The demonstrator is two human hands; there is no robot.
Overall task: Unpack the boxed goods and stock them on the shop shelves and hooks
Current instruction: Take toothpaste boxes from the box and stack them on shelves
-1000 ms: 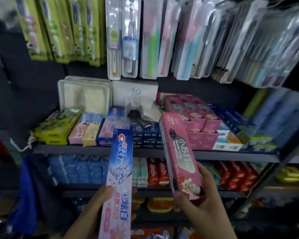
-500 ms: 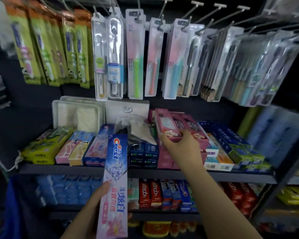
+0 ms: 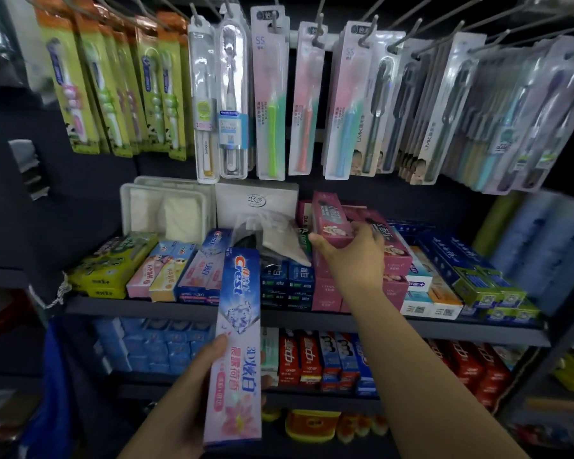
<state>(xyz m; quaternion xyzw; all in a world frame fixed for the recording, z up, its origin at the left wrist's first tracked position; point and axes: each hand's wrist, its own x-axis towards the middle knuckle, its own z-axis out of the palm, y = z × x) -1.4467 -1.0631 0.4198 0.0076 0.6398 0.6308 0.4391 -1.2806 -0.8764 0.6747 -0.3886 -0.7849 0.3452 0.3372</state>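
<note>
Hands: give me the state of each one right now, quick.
Left hand: holding the Crest toothpaste box.
Right hand: gripping a pink toothpaste box at the shelf stack.

We cannot see the right hand's [image 3: 352, 256] fingertips behind the pink toothpaste box [image 3: 332, 220]; the Crest box [image 3: 236, 346] hides the left hand's [image 3: 193, 392] fingers; blurred blue packs [image 3: 550, 246] stay unreadable.

A long Crest toothpaste box [image 3: 235, 346], blue at the top and pink with flowers below, stands nearly upright at lower center. A pink toothpaste box [image 3: 331, 219] lies just right of center, atop the pink stack on the shelf [image 3: 140, 308].
</note>
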